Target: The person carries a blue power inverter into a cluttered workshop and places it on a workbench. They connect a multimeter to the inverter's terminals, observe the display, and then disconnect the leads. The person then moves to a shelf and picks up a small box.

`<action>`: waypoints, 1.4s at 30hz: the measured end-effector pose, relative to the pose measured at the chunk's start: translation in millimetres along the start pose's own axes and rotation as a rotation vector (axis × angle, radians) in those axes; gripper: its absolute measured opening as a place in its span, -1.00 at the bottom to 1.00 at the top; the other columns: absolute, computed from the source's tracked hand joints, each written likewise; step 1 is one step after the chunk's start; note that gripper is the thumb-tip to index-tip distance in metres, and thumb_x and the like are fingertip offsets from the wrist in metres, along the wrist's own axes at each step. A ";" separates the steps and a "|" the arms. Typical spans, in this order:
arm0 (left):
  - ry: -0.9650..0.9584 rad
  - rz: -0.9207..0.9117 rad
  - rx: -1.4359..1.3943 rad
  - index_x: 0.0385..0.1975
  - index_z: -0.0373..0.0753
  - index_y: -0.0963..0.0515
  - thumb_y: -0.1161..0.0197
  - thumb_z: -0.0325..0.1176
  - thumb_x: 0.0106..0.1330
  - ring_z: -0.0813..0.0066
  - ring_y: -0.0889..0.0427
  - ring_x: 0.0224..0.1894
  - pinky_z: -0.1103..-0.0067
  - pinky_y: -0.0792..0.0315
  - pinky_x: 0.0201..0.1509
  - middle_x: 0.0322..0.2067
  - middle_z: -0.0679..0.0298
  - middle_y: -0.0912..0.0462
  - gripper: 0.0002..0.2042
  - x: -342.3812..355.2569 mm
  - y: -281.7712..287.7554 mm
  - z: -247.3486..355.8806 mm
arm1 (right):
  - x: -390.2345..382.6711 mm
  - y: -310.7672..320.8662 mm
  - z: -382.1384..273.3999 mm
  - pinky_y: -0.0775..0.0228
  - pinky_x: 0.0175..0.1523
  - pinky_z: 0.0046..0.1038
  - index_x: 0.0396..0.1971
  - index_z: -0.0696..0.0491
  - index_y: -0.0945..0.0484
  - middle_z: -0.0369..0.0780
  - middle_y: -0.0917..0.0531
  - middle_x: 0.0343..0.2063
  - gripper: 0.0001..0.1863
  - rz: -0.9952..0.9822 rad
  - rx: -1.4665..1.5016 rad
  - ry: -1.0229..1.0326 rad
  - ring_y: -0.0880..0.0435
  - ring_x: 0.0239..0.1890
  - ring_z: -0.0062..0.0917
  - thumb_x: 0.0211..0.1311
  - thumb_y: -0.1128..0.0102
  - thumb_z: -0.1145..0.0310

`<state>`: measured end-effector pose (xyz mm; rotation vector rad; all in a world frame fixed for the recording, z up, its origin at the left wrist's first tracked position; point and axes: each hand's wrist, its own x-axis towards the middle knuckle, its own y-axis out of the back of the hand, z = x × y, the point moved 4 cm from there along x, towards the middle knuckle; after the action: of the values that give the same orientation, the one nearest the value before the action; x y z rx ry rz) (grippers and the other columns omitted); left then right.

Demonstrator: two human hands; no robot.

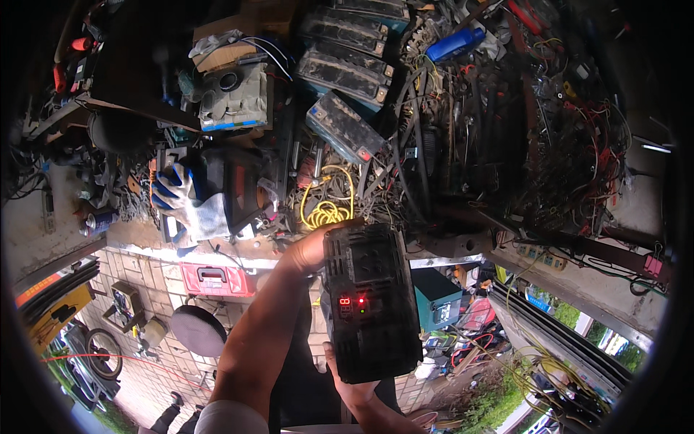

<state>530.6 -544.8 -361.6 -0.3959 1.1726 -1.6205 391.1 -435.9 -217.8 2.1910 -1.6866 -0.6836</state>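
A black, vented electrical unit (372, 325) is held up in front of me, its long side running near to far. Red digits and small red and green lights glow on its upper face. My left hand (309, 249) grips the far end, its fingertips partly hidden behind the casing. My right hand (354, 390) supports the near end from below, with the thumb up along the left side and the other fingers hidden. Just beyond the unit, a coiled yellow cable (327, 214) lies on the cluttered bench.
Dusty batteries (345, 126) crowd the far bench, with a blue bottle (455, 45) to their right. Work gloves (191, 202) lie left of the cable. Below the bench edge are a red toolbox (217, 280), a round stool (196, 330) and a dark green box (437, 298).
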 end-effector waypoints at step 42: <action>0.246 0.381 0.402 0.17 -0.25 -0.35 -0.01 0.19 0.33 0.42 -0.44 0.08 0.47 -0.37 0.09 0.07 0.19 -0.48 -0.36 -39.6 -1.5 25.4 | 71.2 11.8 163.3 -0.44 -0.01 -0.38 0.17 0.10 -0.25 -0.17 -0.49 -0.04 -0.26 -0.001 1.044 -0.603 -0.52 -0.05 -0.42 0.08 -0.27 -0.01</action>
<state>564.2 -522.7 -337.1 0.2776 0.9920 -1.5414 308.8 -498.5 -363.4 2.7879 -2.8254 -0.5466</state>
